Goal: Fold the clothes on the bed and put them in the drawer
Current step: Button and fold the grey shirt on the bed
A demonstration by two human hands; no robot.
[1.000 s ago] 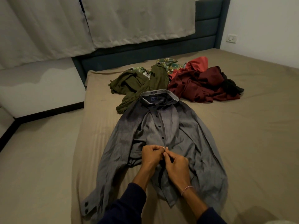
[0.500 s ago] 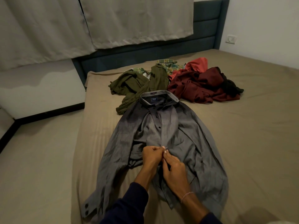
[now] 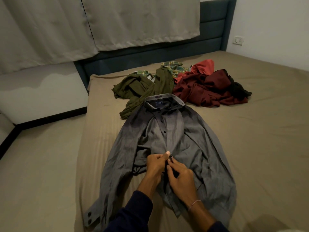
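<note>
Two hands at work, one view only (head camera). Landmark: the grey shirt [image 3: 167, 148], lying face up on the bed [image 3: 250, 148].

Head view:
- Shirt's long axis runs straight away from the person: collar [image 3: 163, 102] at the far end, hem at the near end, sleeves splayed to either side. Its left cuff [image 3: 90, 217] lies at the near left corner of the shirt.
- Left hand [image 3: 156, 166] and right hand [image 3: 181, 179] meet on the shirt's button placket, about midway along it. Both have fingers curled and pinch the placket edges; thumb tips nearly touching each other. The left sits a little farther up the shirt than the right.
- Buttons above the hands, toward the collar, look fastened; the front below them gapes open.
- Beyond the collar: an olive garment [image 3: 145, 91] touching the shirt's far left shoulder, a maroon heap [image 3: 205, 91] just to the far right, plaid fabric [image 3: 173, 68] behind both.
- No drawer in view.

Judgement: buttoning step, before any fold. Remaining buttons lie nearer than the hands, so the next move is a short draw back along the placket toward the hem, both hands equally placed. Task is at an early stage.
</note>
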